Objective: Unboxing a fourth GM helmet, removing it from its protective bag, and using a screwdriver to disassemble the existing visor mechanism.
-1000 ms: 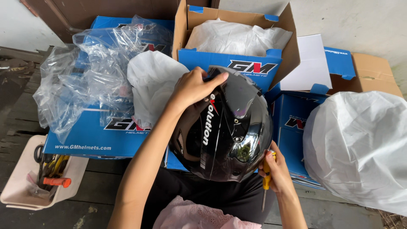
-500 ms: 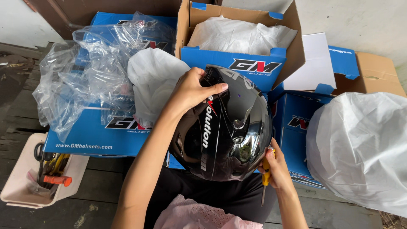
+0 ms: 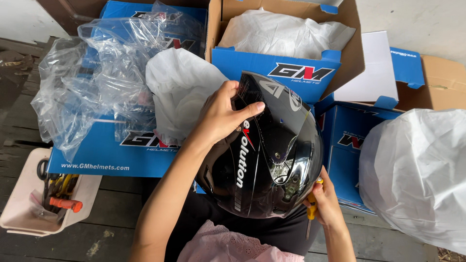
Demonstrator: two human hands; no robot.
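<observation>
A glossy black motorcycle helmet (image 3: 264,155) is being steadied on the lap, in front of blue cardboard boxes (image 3: 272,73), with its visor tilted up. It is being gripped at the visor's top edge by the left hand (image 3: 221,116), fingers curled over it, seemingly to keep the side pivot exposed. A yellow-handled screwdriver (image 3: 310,211) is being held in the closed right hand (image 3: 325,201) beside the helmet's lower edge.

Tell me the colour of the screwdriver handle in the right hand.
Yellow: the screwdriver handle shows in the head view.

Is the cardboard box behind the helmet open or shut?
Open: the blue-fronted brown cardboard box has its flaps raised, and a white wrapped bundle shows inside, behind the glossy black helmet.
</observation>
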